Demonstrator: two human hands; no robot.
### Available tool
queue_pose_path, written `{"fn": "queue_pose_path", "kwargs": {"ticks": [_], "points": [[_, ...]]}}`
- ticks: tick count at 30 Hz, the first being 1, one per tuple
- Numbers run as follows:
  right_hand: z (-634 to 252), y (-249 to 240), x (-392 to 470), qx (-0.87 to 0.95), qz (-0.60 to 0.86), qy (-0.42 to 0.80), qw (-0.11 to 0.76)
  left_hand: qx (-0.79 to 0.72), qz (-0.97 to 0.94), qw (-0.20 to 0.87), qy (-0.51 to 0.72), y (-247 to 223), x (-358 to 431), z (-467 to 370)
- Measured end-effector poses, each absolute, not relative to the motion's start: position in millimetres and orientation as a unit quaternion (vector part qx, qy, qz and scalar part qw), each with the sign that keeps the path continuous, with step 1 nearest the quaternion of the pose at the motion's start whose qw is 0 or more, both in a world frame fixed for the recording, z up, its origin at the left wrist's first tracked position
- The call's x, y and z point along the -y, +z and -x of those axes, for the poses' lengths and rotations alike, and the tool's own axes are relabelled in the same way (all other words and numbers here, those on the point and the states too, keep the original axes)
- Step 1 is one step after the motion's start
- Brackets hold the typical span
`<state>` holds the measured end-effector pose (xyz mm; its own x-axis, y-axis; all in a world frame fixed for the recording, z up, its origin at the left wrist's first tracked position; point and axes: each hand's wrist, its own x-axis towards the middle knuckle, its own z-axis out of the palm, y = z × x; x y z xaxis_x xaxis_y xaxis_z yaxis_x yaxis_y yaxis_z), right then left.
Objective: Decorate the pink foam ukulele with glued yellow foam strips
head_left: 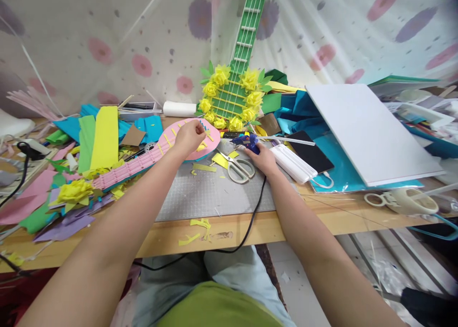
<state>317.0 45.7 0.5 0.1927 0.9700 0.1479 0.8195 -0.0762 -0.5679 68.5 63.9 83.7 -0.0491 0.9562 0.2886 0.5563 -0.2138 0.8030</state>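
Observation:
My left hand is over the body of a pink paper guitar, its fingertips pinched together close to the surface. Whatever they hold, if anything, is too small to make out. Yellow strips and small blue bits show on the pink body around my fingers. In my right hand is a blue hot glue gun, its nozzle pointing left towards the guitar and its black cord running down off the table edge. White-handled scissors lie on the grey cutting mat between my hands, partly over a yellow paper scrap.
A green guitar with yellow paper flowers leans upright at the back. Coloured paper and a yellow flower crowd the left. To the right lie a white power bank-like box, a large white board and a tape dispenser.

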Motion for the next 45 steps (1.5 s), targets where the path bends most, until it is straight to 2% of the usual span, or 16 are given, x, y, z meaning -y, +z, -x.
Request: {"fn": "queue_pose_path", "kwargs": {"ticks": [4, 8, 11, 14, 17, 19, 22, 28, 45], "points": [[-317.2, 1.8, -47.2, 0.62, 0.716, 0.142, 0.289, -0.504, -0.617, 0.392, 0.459, 72.0, -41.9, -96.8], [-315.8, 1.6, -48.7, 0.618, 0.721, 0.142, 0.281, -0.479, -0.547, 0.482, 0.488, 36.8, -24.0, -122.1], [-316.0, 1.4, -48.6, 0.615, 0.714, 0.146, 0.299, -0.484, -0.497, 0.5, 0.518, 6.3, -18.3, -130.5], [-318.3, 3.5, -46.6, 0.591, 0.691, 0.178, 0.375, -0.495, -0.462, 0.517, 0.524, -12.3, -16.6, -129.2], [-320.7, 10.0, -41.0, 0.553, 0.615, 0.3, 0.475, -0.487, -0.443, 0.523, 0.541, -15.8, -15.3, -124.0], [-321.1, 16.2, -35.0, 0.552, 0.546, 0.384, 0.499, -0.487, -0.437, 0.515, 0.554, -14.0, -14.3, -121.3], [-319.5, 24.8, -25.4, 0.588, 0.504, 0.44, 0.454, -0.491, -0.432, 0.49, 0.577, -11.1, -13.5, -119.0], [-311.5, 28.2, -18.6, 0.62, 0.556, 0.422, 0.359, -0.505, -0.409, 0.467, 0.6, -8.9, -15.6, -114.9], [-303.7, 19.3, -23.2, 0.625, 0.595, 0.388, 0.324, -0.546, -0.473, 0.407, 0.559, -11.3, -14.3, -112.5]]}}
